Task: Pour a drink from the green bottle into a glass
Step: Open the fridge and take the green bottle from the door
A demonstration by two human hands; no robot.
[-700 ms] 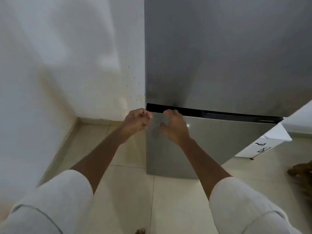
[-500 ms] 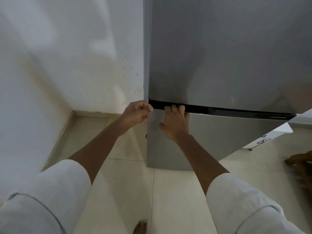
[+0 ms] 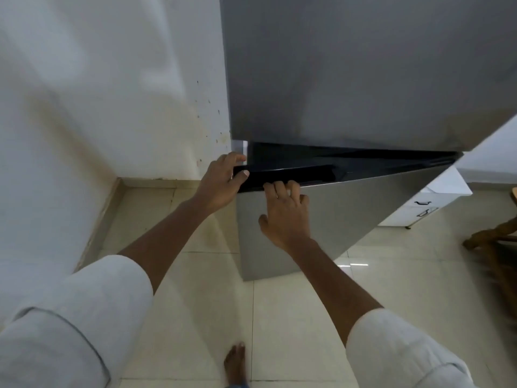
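At the dark top edge of the brushed-steel lower fridge door (image 3: 330,219), both hands hook on: the left hand (image 3: 221,182) curls round the corner nearest the white wall (image 3: 98,93), while the fingers (image 3: 281,189) of the right hand (image 3: 285,217) fold over the lip just beside it. That edge runs left to right, so the pull likely comes toward the body. Neither green bottle nor glass shows; presumably the bottle sits inside.
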